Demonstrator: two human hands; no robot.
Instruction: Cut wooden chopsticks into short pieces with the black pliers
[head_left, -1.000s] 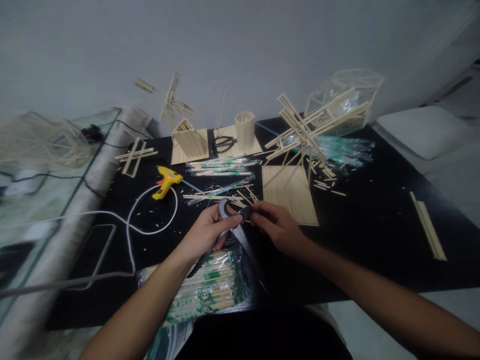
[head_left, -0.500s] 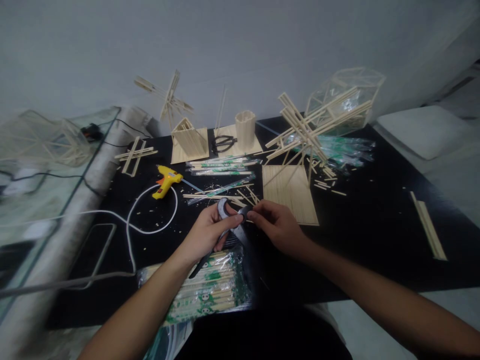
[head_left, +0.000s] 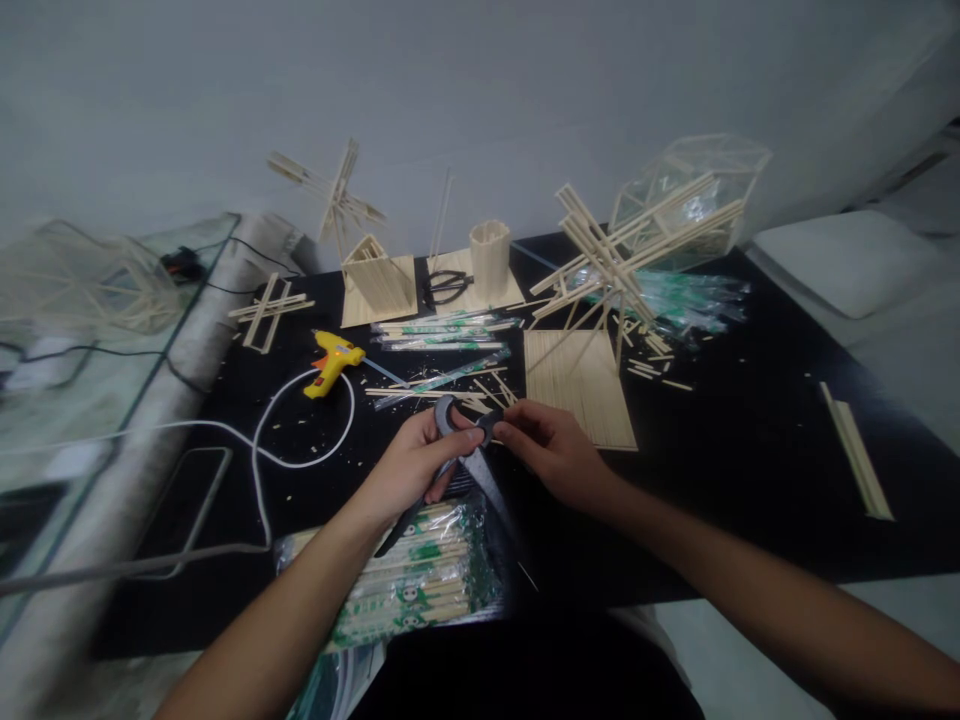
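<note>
A pair of dark grey scissors [head_left: 480,470] is spread open above the table, handle loops pointing away from me and blades toward my body. My left hand [head_left: 412,460] is closed around the scissors near one loop, its thumb pressing by the pivot. At the other loop, my right hand [head_left: 555,450] pinches with bent fingers; its fingertips are partly hidden. Below the scissors lies a clear-and-green bag of wrapped chopsticks [head_left: 420,590]. Just beyond my hands are loose thin sticks [head_left: 427,393] and a flat stick panel [head_left: 585,390].
A yellow glue gun [head_left: 335,362] with a white cord [head_left: 259,470] lies at left. Stick-built models stand at the back: a windmill on a base [head_left: 379,275], a round cup [head_left: 490,260] and crossed blades [head_left: 611,265]. Black-handled pliers [head_left: 448,287] lie between. Two strips [head_left: 859,455] rest at right.
The scissors have turned slightly in my hands, and the blade on the right shows more clearly. Both hands stay almost in place.
</note>
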